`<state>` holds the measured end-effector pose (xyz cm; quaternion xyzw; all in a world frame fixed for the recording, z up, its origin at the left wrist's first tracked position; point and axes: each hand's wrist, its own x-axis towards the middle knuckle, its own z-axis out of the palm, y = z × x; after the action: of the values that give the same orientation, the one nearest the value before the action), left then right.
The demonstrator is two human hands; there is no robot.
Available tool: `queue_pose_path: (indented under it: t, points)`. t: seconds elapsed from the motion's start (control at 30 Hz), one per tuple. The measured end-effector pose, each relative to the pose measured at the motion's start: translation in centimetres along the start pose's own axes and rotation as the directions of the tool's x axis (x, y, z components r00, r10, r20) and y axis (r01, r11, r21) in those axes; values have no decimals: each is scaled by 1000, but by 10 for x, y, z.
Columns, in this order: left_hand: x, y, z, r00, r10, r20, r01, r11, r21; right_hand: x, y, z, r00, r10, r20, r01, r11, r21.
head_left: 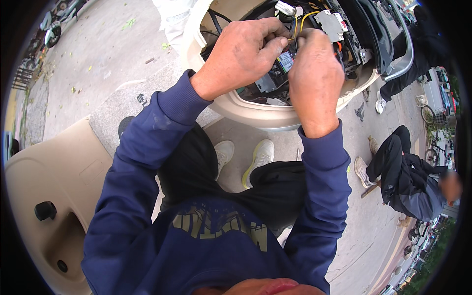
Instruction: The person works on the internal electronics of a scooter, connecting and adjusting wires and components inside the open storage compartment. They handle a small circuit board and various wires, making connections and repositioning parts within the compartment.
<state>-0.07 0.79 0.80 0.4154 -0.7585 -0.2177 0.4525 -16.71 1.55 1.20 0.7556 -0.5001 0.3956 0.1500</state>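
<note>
Both hands work inside the open cream body shell (260, 114) of what looks like a scooter. My left hand (241, 54) is closed, its thumb and forefinger pinching a thin yellow wire (306, 18) near its lower end. Close beside it, my right hand (317, 81) is closed with its fingertips turned down by the same wire; what they grip is hidden behind the hand. Above the hands lies a white plug connector (285, 8). A grey switch block (332, 25) sits right of the wires. Below the fingers are a small labelled box (285, 62) and a silver metal box (266, 83).
A large beige panel (59, 162) lies at the left. White sheeting (173, 19) hangs by the shell's left side. A curved metal bar (405, 54) edges the right side. A person (408, 177) sits on a low stool at the right; another's dark-clad leg (408, 73) stands beyond the shell.
</note>
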Motion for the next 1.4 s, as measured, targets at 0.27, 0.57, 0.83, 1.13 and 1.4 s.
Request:
queue_pose_path:
  t: [0.27,0.57,0.83,1.13,1.4]
  points:
    - [5,0,-1,997,-71,33,75,992,-104,16,8,-27,933,296,205,-360,741,567]
    - [7,-4,0,999,-26,28,29,996,-86,8,13,-5,934,259,244,-355,726,589]
    - [7,-4,2,1000,-23,-8,23,996,-88,4,7,-5,997,62,-51,-46,960,275]
    - [3,-2,5,974,198,-108,-189,978,90,4,6,-5,994,-75,-76,87,979,183]
    - [3,-2,4,987,138,-75,-135,990,46,6,5,-2,1000,-23,-12,25,980,197]
